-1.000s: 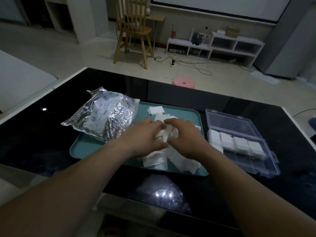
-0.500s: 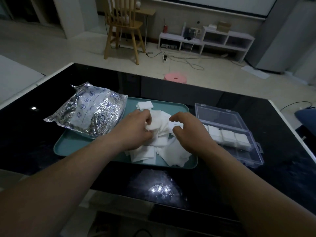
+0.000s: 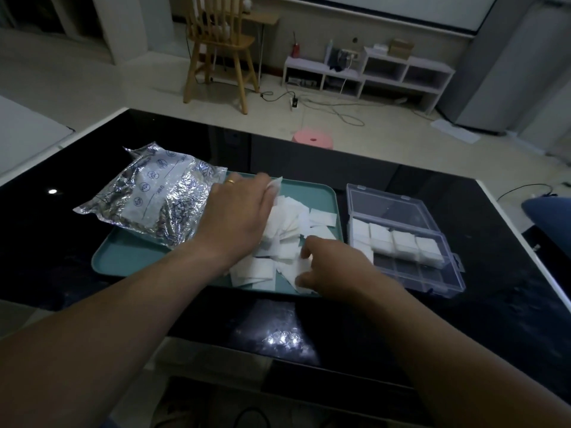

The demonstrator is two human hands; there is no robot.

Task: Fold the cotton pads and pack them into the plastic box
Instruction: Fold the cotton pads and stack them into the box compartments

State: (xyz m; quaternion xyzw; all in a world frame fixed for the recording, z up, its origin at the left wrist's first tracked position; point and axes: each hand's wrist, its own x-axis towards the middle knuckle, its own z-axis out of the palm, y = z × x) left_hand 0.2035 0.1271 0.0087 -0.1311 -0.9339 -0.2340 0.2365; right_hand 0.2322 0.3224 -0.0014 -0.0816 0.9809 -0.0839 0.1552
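Left fingers (image 3: 263, 184) at far pad (image 3: 277, 182) — grip unclear; right fingers (image 3: 311, 244) pinch near pad (image 3: 297, 267).

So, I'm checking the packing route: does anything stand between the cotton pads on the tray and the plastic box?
Nothing visible does. The plastic box sits just right of the teal tray, lid open, most near compartments empty; only the tray's low rim lies between it and the cotton pads.

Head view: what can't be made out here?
All in the head view:
- Left hand: fingertips motion-blurred, so its grip on a white cotton pad is unclear.
- Right hand: its own back hides whether it pinches a pad.
- Crinkled silver foil bag: print too small to read.
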